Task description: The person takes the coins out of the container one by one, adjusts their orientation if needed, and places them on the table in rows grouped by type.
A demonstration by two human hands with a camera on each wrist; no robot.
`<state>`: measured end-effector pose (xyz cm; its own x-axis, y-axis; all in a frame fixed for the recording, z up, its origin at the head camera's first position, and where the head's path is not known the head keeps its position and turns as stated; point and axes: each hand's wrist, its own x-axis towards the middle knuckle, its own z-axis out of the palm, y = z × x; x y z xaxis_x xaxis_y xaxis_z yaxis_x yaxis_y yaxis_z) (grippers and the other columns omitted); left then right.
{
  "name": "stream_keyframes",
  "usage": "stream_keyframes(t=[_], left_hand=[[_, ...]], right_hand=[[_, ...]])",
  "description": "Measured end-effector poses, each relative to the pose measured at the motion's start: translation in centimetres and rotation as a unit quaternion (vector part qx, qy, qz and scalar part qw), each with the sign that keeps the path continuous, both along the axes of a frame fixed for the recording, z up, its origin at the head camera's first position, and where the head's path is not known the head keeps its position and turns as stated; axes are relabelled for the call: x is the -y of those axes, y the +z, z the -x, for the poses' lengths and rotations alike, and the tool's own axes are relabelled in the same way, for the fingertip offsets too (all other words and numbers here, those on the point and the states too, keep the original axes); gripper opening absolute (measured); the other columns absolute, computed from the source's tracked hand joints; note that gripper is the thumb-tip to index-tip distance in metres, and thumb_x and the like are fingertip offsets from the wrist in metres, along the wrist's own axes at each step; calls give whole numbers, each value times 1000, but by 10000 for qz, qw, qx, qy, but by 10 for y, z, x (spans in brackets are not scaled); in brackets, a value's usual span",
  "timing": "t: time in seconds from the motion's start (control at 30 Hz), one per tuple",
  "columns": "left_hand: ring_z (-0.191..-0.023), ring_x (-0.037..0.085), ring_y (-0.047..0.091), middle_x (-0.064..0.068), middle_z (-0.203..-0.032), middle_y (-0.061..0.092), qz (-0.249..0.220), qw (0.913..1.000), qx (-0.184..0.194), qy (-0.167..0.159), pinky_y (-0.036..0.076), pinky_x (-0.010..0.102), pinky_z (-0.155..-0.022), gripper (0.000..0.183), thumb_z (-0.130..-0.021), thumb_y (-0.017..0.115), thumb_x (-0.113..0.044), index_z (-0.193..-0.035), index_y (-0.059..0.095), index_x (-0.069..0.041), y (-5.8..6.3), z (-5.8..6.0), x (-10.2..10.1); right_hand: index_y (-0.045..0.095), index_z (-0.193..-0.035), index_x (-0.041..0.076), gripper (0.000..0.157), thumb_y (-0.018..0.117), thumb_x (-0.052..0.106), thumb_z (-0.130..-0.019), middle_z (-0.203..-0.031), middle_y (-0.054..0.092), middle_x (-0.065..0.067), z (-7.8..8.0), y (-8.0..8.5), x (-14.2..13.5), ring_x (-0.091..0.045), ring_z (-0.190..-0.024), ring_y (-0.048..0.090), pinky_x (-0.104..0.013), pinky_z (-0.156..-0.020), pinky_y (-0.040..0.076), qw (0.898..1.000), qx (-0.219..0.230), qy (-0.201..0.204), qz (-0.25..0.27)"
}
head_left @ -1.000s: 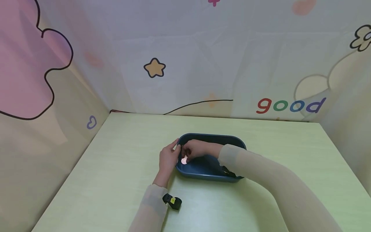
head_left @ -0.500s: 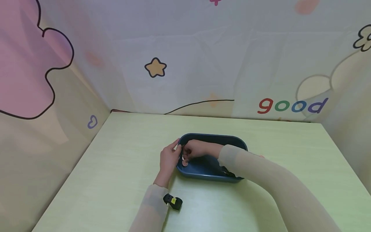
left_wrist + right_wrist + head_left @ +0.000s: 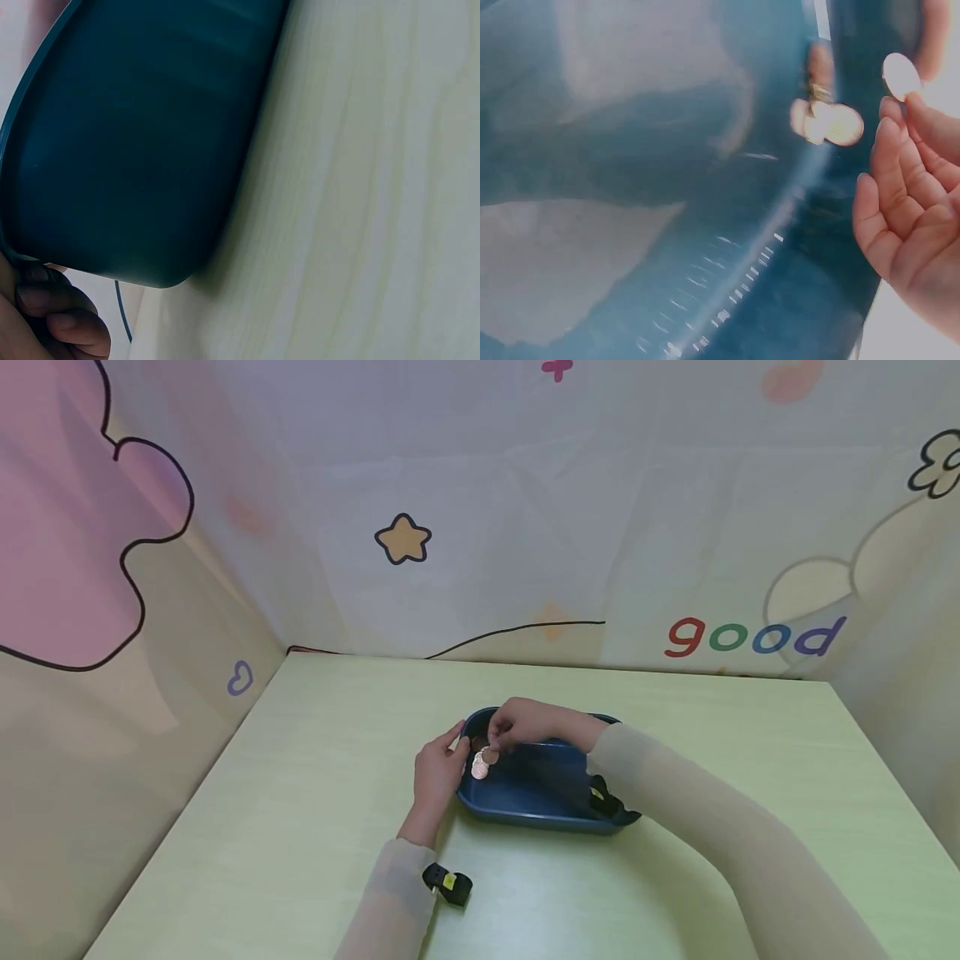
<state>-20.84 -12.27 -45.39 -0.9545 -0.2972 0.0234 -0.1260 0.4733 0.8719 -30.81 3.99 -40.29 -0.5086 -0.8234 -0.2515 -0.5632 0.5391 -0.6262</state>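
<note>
A dark blue plastic bin [image 3: 547, 819] sits on the table. My left hand [image 3: 437, 772] holds its left end, thumb at the rim and curled fingers [image 3: 64, 311] showing below the rim in the left wrist view. Over the bin's left part, my right hand [image 3: 528, 722] pinches a shiny coin [image 3: 901, 76] between thumb and fingertips, the other fingers loosely bent. Below it, several coins [image 3: 836, 124] lie overlapping against the bin's end, and they appear as a bright small cluster [image 3: 479, 767] in the head view.
The pale green table [image 3: 315, 793] runs back to a printed cloth backdrop [image 3: 510, 527], with cloth also at both sides. A black wrist camera [image 3: 448, 882] sits on the left sleeve, and another camera [image 3: 602, 797] on the right sleeve hangs over the bin's right part.
My right hand has risen from the bin's left end and shifted slightly right and back, with a coin between its fingertips. The coins beneath now show more. My left hand keeps its place.
</note>
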Motion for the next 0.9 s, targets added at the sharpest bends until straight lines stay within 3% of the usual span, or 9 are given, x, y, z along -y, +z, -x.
stream_keyframes(t=[0.13, 0.4, 0.53, 0.73, 0.9], left_hand=[[-48, 9, 34, -7, -51, 35, 1, 10000, 29, 43, 27, 22, -50, 37, -100, 61, -18, -135, 68, -10, 1, -1, -2], [-50, 10, 35, -7, -52, 36, 17, 9999, 82, 79, 28, 22, -51, 37, -100, 61, -18, -136, 67, -10, 2, -2, -3], [-50, 10, 34, -7, -52, 35, 24, 9999, 102, 89, 27, 22, -52, 38, -100, 61, -19, -136, 67, -11, 2, -2, -3], [-50, 10, 34, -7, -52, 35, 15, 9999, 126, 69, 27, 22, -51, 38, -100, 61, -18, -136, 67, -10, 2, -2, -3], [-51, 10, 35, -7, -53, 36, -15, 9999, 141, 56, 28, 22, -51, 38, -100, 60, -19, -137, 66, -10, 1, -2, -3]], right_hand=[[71, -95, -1, 13, 62, 7, -99, -90, 75, -13, -3, 14, -15, -13, -77, 70, -30, -78, 59, 9991, -36, -349, 222], [71, -93, 1, 13, 64, 10, -98, -86, 74, -11, -16, 29, -46, -13, -76, 65, -25, -72, 51, 9953, -223, -878, 336], [71, -92, 1, 13, 65, 11, -98, -84, 74, -11, -21, 32, -60, -18, -77, 66, -27, -70, 49, 9924, -182, -1124, 475], [71, -94, 2, 14, 62, 12, -100, -86, 72, -9, -31, 33, -85, -27, -81, 68, -34, -78, 55, 9851, -56, -1590, 645], [71, -96, 1, 14, 60, 10, -100, -87, 72, -11, -44, 35, -109, -25, -82, 65, -34, -79, 54, 9785, -119, -1941, 693]])
